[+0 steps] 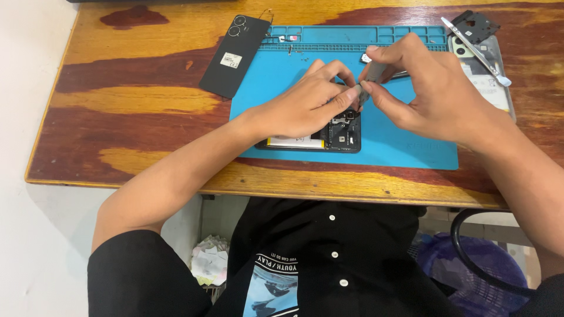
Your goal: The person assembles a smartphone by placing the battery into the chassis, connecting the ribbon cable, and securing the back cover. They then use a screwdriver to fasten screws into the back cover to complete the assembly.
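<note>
Two hands work over the opened phone (329,136), lying lengthwise left to right on the blue mat (405,147). The left hand (305,108) presses it with fingers bent; the right hand (429,94) pinches thin metal tweezers (369,82).

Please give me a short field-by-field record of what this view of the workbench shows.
Surface: wooden table with a blue work mat
Centre item: opened phone, internals exposed, lying on the mat
Left hand: left hand rests on the opened phone
Right hand: right hand holds a thin metal tool pointed at the phone's upper end
Left of mat: black back cover, partly on the mat
Far right: a second phone with tweezers and a black part on it
</note>
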